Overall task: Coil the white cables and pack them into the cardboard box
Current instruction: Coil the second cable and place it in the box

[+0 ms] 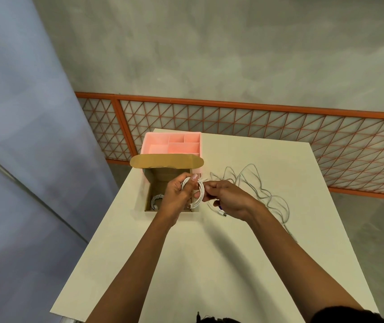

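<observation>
Right over the open cardboard box (163,176), my left hand (176,198) is wrapped round a small coil of white cable (200,193), with the thumb clamping the loops. My right hand (229,202) is pinching the tail end just beside it. One finished coil (156,201) sits down in the box's left corner, and the loose cables (260,190) sprawl on the table to the right, near my right wrist.

Handling-wise, I'd guess this stuff weighs next to nothing. It looks floppy but springy, so the loops will probably pop open the second the grip eases. The jacket looks smooth, so likely a bit slick too. Best hold is across the whole bundle, not by the plug ends, so no yanking on connectors.

Surface is a plain cream table (198,264), matte with no lip, so a cable could slide right off. A pink divided organiser (148,142) sits right behind the box. Past that there's an orange lattice railing (256,123), grey concrete floor and a bluish panel (11,113) on the left.
</observation>
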The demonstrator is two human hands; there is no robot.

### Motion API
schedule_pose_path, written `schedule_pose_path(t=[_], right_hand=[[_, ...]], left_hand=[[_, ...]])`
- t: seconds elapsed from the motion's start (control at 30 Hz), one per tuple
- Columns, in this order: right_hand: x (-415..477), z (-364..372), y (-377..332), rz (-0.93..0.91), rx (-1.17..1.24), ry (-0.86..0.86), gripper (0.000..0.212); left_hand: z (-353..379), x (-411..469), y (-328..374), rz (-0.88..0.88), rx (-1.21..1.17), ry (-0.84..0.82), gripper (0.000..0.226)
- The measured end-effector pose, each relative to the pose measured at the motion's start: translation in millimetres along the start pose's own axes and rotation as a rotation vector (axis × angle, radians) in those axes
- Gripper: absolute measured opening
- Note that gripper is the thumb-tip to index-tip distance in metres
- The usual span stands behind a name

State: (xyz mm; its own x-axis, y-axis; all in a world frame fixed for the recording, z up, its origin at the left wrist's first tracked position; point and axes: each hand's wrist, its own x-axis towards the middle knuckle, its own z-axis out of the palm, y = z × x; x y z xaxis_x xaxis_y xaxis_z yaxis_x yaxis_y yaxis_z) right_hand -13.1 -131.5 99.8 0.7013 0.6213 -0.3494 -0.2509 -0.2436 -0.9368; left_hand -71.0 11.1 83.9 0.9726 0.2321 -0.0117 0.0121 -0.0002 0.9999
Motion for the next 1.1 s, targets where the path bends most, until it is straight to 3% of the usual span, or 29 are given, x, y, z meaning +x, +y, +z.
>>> schedule_pose_path(t=[0.17, 0.23, 0.4, 0.47, 0.57, 0.67, 0.73, 0.87, 1.03, 1.1], right_hand=[[-4, 1, -3, 0.031, 0.110, -0.148, 0.009], [-4, 3, -4, 0.000, 0.050, -0.102, 0.006], [-2, 7, -8, -0.049, -0.061, 0.150, 0.022], [-1, 3, -11, -0.055, -0.188, 0.243, 0.018], [-6, 3, -17, -0.027, -0.334, 0.195, 0.013], [-9, 9, -19, -0.012, -0.285, 0.174, 0.027], [-9, 16, -17, -0.019, -0.256, 0.209, 0.033], [-2, 25, -12, -0.056, -0.373, 0.340, 0.025], [-2, 31, -11, -0.078, -0.535, 0.409, 0.019], [-1, 30, -12, -0.058, -0.568, 0.417, 0.027]], left_hand=[[2, 0, 0, 0.028, 0.044, 0.010, 0.017], [2, 0, 1, 0.035, 0.019, 0.004, 0.017], [2, 4, -2, 0.026, 0.042, 0.053, 0.018], [-1, 5, -3, 0.017, 0.069, 0.095, 0.018], [-5, 5, -3, 0.022, 0.039, 0.110, 0.019], [-4, 5, -2, 0.049, 0.011, 0.092, 0.018], [-2, 3, 0, 0.066, -0.016, 0.070, 0.018], [1, 1, 2, 0.099, -0.009, 0.062, 0.019], [2, 4, -5, 0.093, 0.107, 0.143, 0.017], [-1, 6, -10, 0.098, 0.134, 0.174, 0.017]])
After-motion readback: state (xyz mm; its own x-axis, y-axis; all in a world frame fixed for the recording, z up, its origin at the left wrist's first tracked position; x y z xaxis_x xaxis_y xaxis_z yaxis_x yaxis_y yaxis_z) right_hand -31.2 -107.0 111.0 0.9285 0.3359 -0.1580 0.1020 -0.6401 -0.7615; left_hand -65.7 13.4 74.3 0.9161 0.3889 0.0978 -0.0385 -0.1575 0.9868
